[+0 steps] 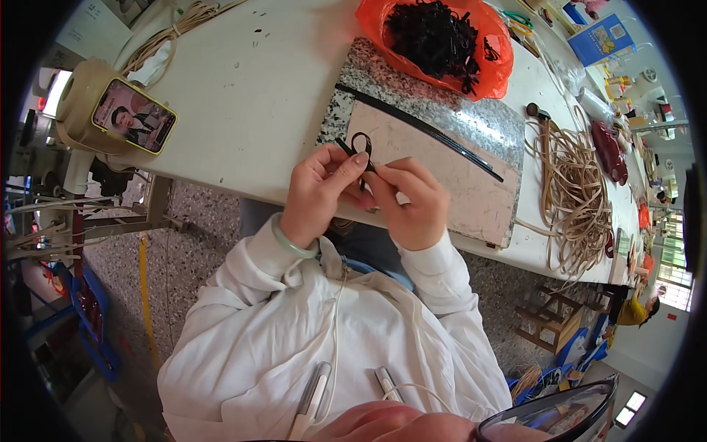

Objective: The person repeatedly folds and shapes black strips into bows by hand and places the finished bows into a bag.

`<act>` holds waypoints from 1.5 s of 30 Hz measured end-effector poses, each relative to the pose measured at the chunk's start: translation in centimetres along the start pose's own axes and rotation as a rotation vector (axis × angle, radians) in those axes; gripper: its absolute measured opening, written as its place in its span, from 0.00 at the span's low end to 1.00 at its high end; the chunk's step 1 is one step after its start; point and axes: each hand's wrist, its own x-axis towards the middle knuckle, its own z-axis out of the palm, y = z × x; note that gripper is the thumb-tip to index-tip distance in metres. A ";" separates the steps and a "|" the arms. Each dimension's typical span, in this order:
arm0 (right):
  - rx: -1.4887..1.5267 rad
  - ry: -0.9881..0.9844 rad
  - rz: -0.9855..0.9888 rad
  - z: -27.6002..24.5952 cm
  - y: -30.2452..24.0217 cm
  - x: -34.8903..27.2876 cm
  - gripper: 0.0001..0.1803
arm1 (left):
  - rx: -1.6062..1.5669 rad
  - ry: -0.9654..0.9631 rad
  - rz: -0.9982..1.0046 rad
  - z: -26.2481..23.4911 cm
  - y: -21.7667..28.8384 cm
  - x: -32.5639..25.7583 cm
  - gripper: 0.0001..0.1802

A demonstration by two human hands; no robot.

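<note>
Both hands meet over the table's front edge, working on a thin black strap (366,138) bent into a small loop. My left hand (322,184) pinches the strap between thumb and fingers, and a short black end sticks out beside the index finger. On the other side, my right hand (414,199) closes its thumb and fingertips on the strap just below the loop. The fingers hide the lower part of the strap. Past the hands, a long black strip (434,138) lies slantwise across a pale worn board (471,202).
Under the board is a speckled stone slab (486,118). An orange plastic bag (495,70) full of black straps (434,37) sits behind it. Beige cords (578,191) and a hammer (535,112) lie at right. At left a phone (134,116) leans on a beige machine (74,103).
</note>
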 end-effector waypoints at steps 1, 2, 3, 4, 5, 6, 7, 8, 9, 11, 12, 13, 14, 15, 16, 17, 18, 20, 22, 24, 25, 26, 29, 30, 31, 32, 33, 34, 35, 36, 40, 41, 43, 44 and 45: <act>0.106 -0.098 0.084 -0.6 -0.3 0.2 0.04 | -0.084 -0.101 -0.142 -0.6 1.2 -0.2 0.09; 0.106 -0.101 0.084 -1.0 -0.4 0.0 0.04 | -0.169 -0.202 -0.283 -0.9 2.1 -0.4 0.09; 0.350 -0.137 0.251 -1.3 -0.6 -0.2 0.04 | -0.169 -0.203 -0.283 -0.8 2.5 -0.7 0.09; 0.595 -0.172 0.418 -1.4 -0.7 -0.4 0.04 | -0.119 -0.213 -0.227 -0.8 2.7 -1.0 0.09; 0.594 -0.171 0.417 -1.2 -0.6 -0.4 0.04 | -0.070 -0.223 -0.170 -0.8 2.8 -1.2 0.09; 0.565 -0.187 0.344 -1.1 -0.5 -0.4 0.05 | -0.070 -0.223 -0.169 -1.0 2.9 -1.1 0.09; 0.535 -0.204 0.271 -1.0 -0.5 -0.3 0.06 | -0.002 -0.248 -0.107 -1.3 3.0 -1.0 0.09; 0.535 -0.205 0.270 -1.2 -0.5 -0.1 0.06 | 0.066 -0.271 -0.045 -1.6 3.1 -0.9 0.09; 0.546 -0.291 0.294 -1.7 -0.5 0.0 0.06 | 0.066 -0.270 -0.044 -1.7 3.5 -0.9 0.09; 0.558 -0.380 0.318 -1.9 -0.5 0.1 0.06 | 0.071 -0.345 -0.206 -1.8 4.3 -1.0 0.09; 0.603 -0.350 0.295 -1.8 -0.4 0.1 0.06 | 0.073 -0.344 -0.206 -1.7 4.2 -1.2 0.09; 0.647 -0.320 0.272 -1.7 -0.4 0.0 0.05 | 0.062 -0.304 -0.118 -1.4 3.8 -1.7 0.10; 0.649 -0.320 0.272 -1.5 -0.4 -0.1 0.05 | 0.050 -0.264 -0.031 -1.3 3.5 -2.1 0.11; 0.667 -0.222 0.243 -1.3 -0.5 -0.4 0.05 | 0.052 -0.264 -0.031 -1.4 3.2 -2.2 0.11; 0.684 -0.123 0.213 -1.1 -0.6 -0.6 0.04 | -0.019 -0.246 -0.010 -1.6 2.8 -2.4 0.11; 0.685 -0.121 0.214 -1.0 -0.7 -0.9 0.04 | -0.090 -0.228 0.012 -1.7 2.4 -2.5 0.12; 0.750 -0.095 0.281 -0.9 -0.8 -1.1 0.04 | -0.189 -0.233 -0.017 -1.7 2.2 -2.8 0.12; 0.814 -0.064 0.351 -0.8 -0.6 -1.3 0.03 | -0.130 -0.202 -0.081 -2.0 2.2 -2.4 0.12; 0.719 -0.109 0.283 -1.0 0.0 -0.9 0.02 | -0.070 -0.167 -0.140 -2.7 2.5 -1.8 0.11; 0.519 -0.239 0.175 -1.9 -0.2 -0.2 0.02 | 0.554 -0.287 0.188 -3.9 2.9 -1.5 0.13; 0.317 -0.366 0.066 -2.2 -0.4 -0.1 0.02 | 0.555 -0.286 0.180 -3.7 4.0 -1.6 0.13; 0.261 -0.439 0.046 -2.2 -0.5 -0.2 0.02 | 0.722 -0.339 0.230 -3.3 6.0 -1.7 0.15; 0.111 -0.588 -0.065 -1.9 -0.9 -0.3 0.03 | 0.977 -0.504 0.155 -3.4 7.4 -1.6 0.21; 0.085 -0.576 -0.057 -1.6 -1.4 -0.3 0.03 | 0.937 -0.575 0.057 -3.6 6.6 -1.9 0.19; 0.106 -0.583 -0.074 -1.5 -1.5 -0.6 0.03 | 0.895 -0.653 -0.044 -3.7 6.2 -1.9 0.18; 0.129 -0.557 -0.011 -1.7 -1.5 -1.0 0.03 | 0.733 -0.665 -0.182 -3.4 6.1 -2.0 0.14; 0.154 -0.532 0.051 -1.7 -1.4 -1.4 0.03 | 0.751 -0.635 -0.184 -3.5 5.5 -2.3 0.14; 0.188 -0.535 0.032 -1.7 -1.3 -1.7 0.02 | 0.571 -0.673 -0.283 -3.7 4.5 -2.6 0.11; 0.216 -0.545 0.018 -1.6 -1.2 -2.1 0.02 | 0.384 -0.704 -0.375 -3.9 3.8 -3.0 0.09; 0.295 -0.537 0.083 -1.8 -1.1 -2.6 0.02 | 0.389 -0.685 -0.380 -3.9 3.2 -3.1 0.09; 0.458 -0.488 0.229 -1.5 -1.0 -3.4 0.02 | 0.178 -0.672 -0.505 -4.3 1.8 -3.9 0.06; 0.487 -0.470 0.253 -1.4 -0.8 -3.3 0.02 | 0.136 -0.644 -0.446 -4.4 1.5 -4.1 0.08; 0.651 -0.460 0.455 -1.2 -0.9 -3.6 0.04 | 0.087 -0.613 -0.456 -4.3 1.7 -4.4 0.08; 0.735 -0.445 0.573 -1.1 -1.2 -3.9 0.04 | 0.096 -0.555 -0.498 -4.2 1.9 -4.5 0.06; 0.822 -0.426 0.669 -0.7 -1.1 -3.5 0.05 | 0.120 -0.497 -0.525 -4.2 2.5 -3.9 0.05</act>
